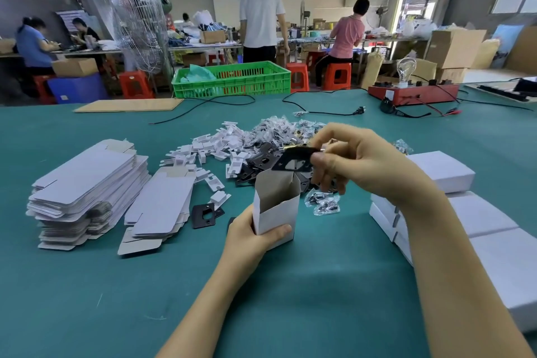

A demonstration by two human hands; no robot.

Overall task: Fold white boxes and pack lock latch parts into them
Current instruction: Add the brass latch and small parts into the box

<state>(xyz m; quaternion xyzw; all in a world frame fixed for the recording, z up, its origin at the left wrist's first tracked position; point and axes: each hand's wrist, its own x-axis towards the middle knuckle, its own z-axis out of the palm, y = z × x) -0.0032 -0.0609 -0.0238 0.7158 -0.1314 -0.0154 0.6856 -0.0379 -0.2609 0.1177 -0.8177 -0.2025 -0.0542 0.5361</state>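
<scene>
I have one view only, from the head camera: a wide-angle lens looking forward and down over the table (87,285). Both forearms enter from 6 o'clock, close beneath the lens; the workshop recedes toward 12 o'clock.

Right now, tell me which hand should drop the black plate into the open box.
Right. The right hand already pinches the black plate just above the open box. The left hand has its grip around the box's base, keeping it upright.
</scene>
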